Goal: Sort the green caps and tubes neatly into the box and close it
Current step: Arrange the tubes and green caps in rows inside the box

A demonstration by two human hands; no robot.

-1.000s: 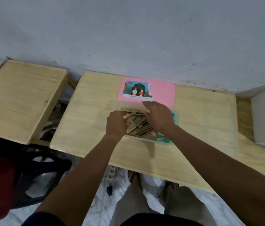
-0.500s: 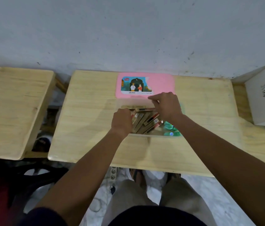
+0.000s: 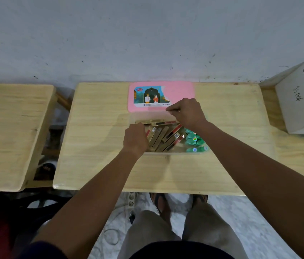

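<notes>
Pulling back off the tubes [image 3: 161, 137], the right hand [image 3: 186, 114] now sits at the far rim of the box [image 3: 166, 153] beside the pink lid [image 3: 181, 90], uncovering green caps [image 3: 194, 141] bunched at the box's right end; closing looks near. Its fingers are curled, thumb against forefinger, and I cannot tell whether they hold anything. The left hand [image 3: 135, 139] curls down onto the leftmost tubes, its grip hidden.

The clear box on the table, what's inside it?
Gold and red tubes lie jumbled in the box, green caps bunched at its right end. The left hand and right hand cover whatever lies beneath them.
</notes>
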